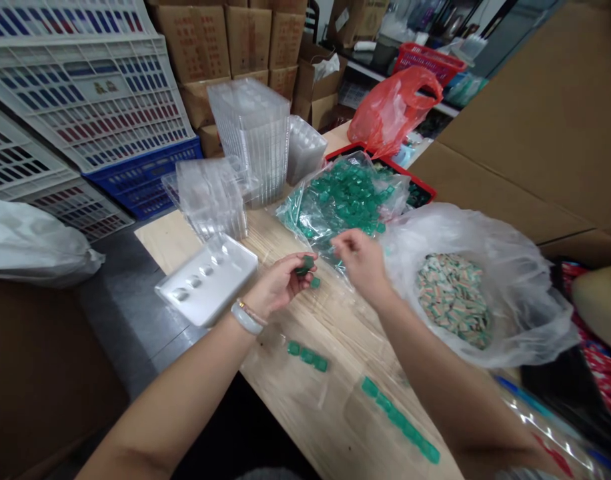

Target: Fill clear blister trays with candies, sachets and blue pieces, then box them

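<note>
Between the thumb and fingers of my left hand (284, 285) is a small dark green plastic piece (305, 265). Just by those fingertips shows another green piece (315, 283); whether it is held or lies on the table I cannot tell. My right hand (361, 259) is pinched closed at the near edge of a clear bag of green plastic pieces (353, 193); blur hides what its fingertips hold, if anything. On the wooden table (335, 407) nearer to me lie a short row of green pieces (307, 357) and a longer row of green pieces (400, 420).
A white tray with a clear cover (213, 280) sits left of my left hand, before stacked clear plastic packs (250, 133). To the right, a translucent bag (515, 287) holds many small printed pieces (453, 300). Crates (85, 93), cartons (195, 43) and a red bag (390, 110) stand beyond.
</note>
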Available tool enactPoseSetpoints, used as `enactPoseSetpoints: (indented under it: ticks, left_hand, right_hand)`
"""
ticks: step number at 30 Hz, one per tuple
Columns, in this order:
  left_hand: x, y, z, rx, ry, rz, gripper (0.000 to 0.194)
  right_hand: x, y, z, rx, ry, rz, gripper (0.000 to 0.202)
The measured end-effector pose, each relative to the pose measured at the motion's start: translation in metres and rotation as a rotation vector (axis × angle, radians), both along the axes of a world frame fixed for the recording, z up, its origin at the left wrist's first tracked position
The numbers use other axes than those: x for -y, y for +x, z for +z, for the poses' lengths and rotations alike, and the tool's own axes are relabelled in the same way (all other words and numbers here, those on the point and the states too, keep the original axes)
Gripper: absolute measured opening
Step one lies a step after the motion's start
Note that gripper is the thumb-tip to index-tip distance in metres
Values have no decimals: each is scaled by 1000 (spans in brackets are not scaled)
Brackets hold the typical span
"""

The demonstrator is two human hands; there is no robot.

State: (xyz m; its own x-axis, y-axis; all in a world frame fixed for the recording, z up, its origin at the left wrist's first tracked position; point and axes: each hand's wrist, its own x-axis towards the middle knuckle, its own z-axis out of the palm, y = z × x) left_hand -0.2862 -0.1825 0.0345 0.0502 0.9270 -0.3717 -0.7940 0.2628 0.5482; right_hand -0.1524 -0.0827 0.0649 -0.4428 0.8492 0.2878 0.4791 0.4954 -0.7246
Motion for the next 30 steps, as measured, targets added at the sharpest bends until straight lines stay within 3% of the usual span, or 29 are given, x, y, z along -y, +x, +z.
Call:
enactPoseSetpoints:
  ticks: [3,5,7,10,12,15,19,25,30]
  left_hand:
    - [2,-1,-1,65,7,-17,10]
    - [2,0,-2,67,2,19,9]
    - [3,4,-3,70,-54,67,8]
    - [6,10,-8,83,-129,82,5]
    - [11,14,-12,58,-133,44,7]
    - [27,15,-18,-84,-176,15,11]
    - [52,5,-25,-327,-225,208,24]
    - [58,-8,-43,-512,-197,282,34]
    - [52,-6,-47,-512,-176,336,25]
  right_hand:
    - [-44,10,12,26,111,-268,24]
    - [-58,12,15,82,200,-229,25]
    - [-48,9,12,138,247,-49,31]
    - [0,0,-1,181,156,292,20]
    - [32,-2,-11,176,71,417,18]
    - [50,-3,-24,156,15,395,16]
    - [36,-14,-35,334,20,255,20]
    - [31,-45,-36,796,233,544,13]
    - [43,-43,-42,904,299,533,20]
